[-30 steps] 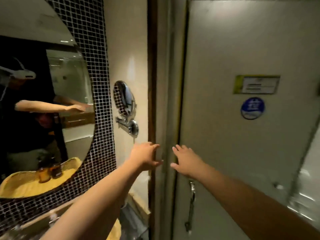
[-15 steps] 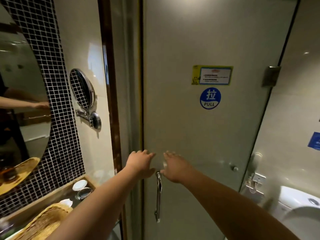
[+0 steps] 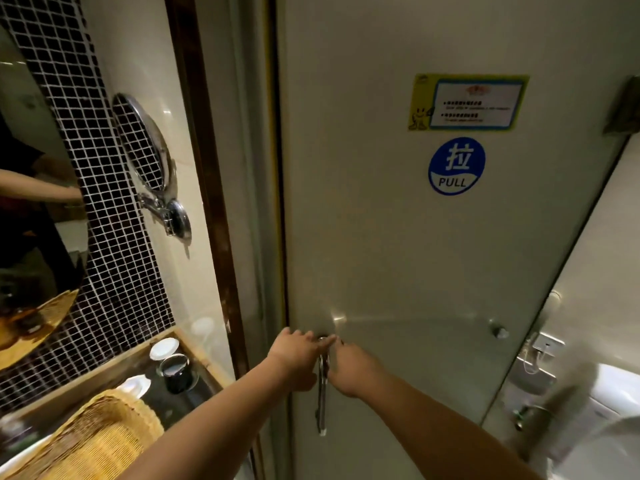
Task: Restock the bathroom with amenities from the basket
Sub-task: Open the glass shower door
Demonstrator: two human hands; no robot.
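Leaving the basket (image 3: 93, 434) on the counter at lower left, I'd get the left hand (image 3: 294, 358), fingers just lying straight across the door handle (image 3: 322, 396) top, wrapped round properly (right hand (image 3: 353, 370) fingers hidden, can't tell) and tug, per the PULL sticker (image 3: 456, 166).
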